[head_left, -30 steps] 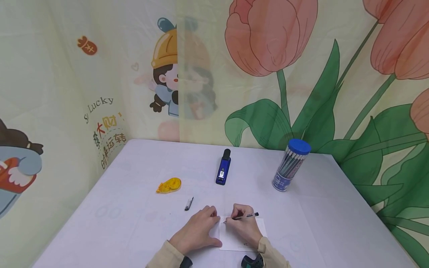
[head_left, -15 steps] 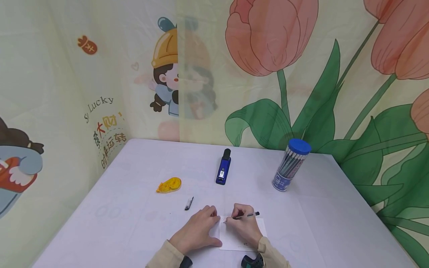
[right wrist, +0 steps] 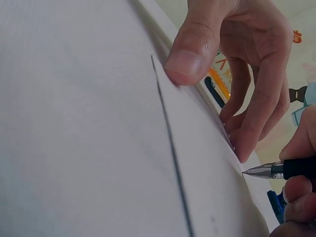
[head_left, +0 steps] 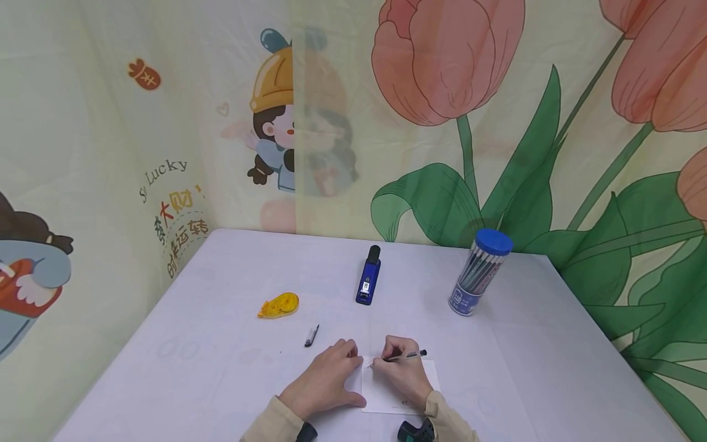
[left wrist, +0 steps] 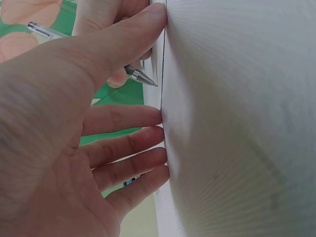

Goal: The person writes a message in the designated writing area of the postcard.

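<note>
My right hand (head_left: pixel 405 371) pinches a gel pen (head_left: pixel 411 355) with a clear barrel and dark grip, its metal tip low at the upper left of a white sheet of paper (head_left: pixel 381 398). In the right wrist view the pen tip (right wrist: pixel 261 171) meets or nearly meets the paper. Small dark marks show near the sheet's lower edge. My left hand (head_left: pixel 326 380) rests along the paper's left side. Its thumb (right wrist: pixel 190 59) presses the near corner and its fairly straight fingers (left wrist: pixel 129 152) touch down by the edge. The right palm hides part of the sheet.
A pen cap (head_left: pixel 312 336) lies beyond my left hand, with a yellow correction-tape-like item (head_left: pixel 280 306) further off. A dark blue, black-topped, stapler-like object (head_left: pixel 368 281) lies behind. A blue-lidded tub of pencils (head_left: pixel 479 273) stands at right on the white table (head_left: pixel 525 368).
The pen's rear end shifts slightly while its tip stays near the sheet's upper left. My left hand and the paper keep their places.
</note>
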Action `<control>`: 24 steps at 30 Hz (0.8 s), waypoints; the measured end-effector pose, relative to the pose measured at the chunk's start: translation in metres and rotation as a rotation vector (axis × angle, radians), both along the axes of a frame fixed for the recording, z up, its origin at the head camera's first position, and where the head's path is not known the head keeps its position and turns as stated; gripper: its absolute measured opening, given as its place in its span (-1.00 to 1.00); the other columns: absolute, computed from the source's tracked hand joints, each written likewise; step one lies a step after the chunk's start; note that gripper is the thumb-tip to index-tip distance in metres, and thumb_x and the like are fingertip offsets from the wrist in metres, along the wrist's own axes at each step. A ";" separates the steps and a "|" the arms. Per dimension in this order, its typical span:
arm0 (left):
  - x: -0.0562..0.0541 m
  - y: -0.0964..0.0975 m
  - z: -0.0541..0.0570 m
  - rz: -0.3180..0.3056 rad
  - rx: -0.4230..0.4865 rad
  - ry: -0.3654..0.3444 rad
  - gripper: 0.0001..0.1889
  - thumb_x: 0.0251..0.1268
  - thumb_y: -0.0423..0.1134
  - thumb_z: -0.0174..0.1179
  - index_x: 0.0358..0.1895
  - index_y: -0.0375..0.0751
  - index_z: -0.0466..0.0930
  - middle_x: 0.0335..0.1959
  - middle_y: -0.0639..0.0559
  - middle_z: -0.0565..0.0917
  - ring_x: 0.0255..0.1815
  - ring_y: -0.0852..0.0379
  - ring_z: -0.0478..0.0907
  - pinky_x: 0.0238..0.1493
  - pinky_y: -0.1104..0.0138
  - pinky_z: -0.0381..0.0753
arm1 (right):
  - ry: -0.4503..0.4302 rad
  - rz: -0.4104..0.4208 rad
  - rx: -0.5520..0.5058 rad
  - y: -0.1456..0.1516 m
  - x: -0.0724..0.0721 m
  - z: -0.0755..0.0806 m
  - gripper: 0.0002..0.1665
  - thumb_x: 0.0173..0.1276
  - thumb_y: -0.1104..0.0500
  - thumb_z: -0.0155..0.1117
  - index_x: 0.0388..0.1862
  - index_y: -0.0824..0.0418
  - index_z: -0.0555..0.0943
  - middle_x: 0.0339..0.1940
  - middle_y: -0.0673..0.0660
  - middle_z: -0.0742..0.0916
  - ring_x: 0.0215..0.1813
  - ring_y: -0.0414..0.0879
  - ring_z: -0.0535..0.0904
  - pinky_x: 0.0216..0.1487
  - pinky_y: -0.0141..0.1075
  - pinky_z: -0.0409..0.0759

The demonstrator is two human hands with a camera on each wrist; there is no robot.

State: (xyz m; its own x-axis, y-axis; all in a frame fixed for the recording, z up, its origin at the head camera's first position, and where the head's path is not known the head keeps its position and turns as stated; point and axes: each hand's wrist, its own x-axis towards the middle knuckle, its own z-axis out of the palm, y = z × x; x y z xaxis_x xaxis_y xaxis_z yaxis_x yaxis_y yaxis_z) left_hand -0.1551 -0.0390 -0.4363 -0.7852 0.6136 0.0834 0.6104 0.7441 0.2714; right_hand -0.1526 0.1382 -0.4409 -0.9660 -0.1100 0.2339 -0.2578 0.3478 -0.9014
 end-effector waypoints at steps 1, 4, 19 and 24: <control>0.000 0.000 0.000 0.000 -0.002 0.000 -0.35 -0.22 0.23 0.47 -0.09 -0.17 0.69 -0.21 0.14 0.48 -0.25 0.25 0.33 -0.19 0.42 0.48 | 0.000 0.001 0.000 0.000 0.000 0.000 -0.71 -0.12 0.56 0.25 -0.72 0.28 0.39 -0.69 -0.06 0.52 -0.58 -0.35 0.36 -0.43 -0.51 0.31; 0.000 0.000 0.000 -0.002 -0.003 -0.001 -0.35 -0.21 0.24 0.47 -0.08 -0.17 0.69 -0.21 0.13 0.48 -0.25 0.25 0.33 -0.19 0.42 0.48 | 0.001 0.002 -0.004 0.001 0.000 0.000 -0.72 -0.12 0.56 0.24 -0.72 0.28 0.40 -0.69 -0.05 0.52 -0.58 -0.35 0.36 -0.44 -0.51 0.32; 0.000 0.000 0.000 -0.001 0.007 -0.004 -0.33 -0.24 0.22 0.48 -0.08 -0.19 0.70 -0.21 0.14 0.49 -0.25 0.26 0.34 -0.18 0.42 0.49 | 0.002 0.009 0.000 0.000 0.000 0.000 -0.73 -0.13 0.56 0.21 -0.73 0.29 0.39 -0.69 -0.07 0.50 -0.58 -0.36 0.36 -0.46 -0.52 0.32; 0.000 0.000 0.000 -0.004 0.013 -0.005 -0.33 -0.24 0.22 0.49 -0.07 -0.21 0.70 -0.21 0.13 0.49 -0.25 0.26 0.34 -0.18 0.42 0.49 | -0.008 0.005 0.008 0.000 -0.001 -0.002 -0.73 -0.12 0.56 0.22 -0.72 0.29 0.40 -0.69 -0.05 0.52 -0.59 -0.36 0.36 -0.48 -0.52 0.32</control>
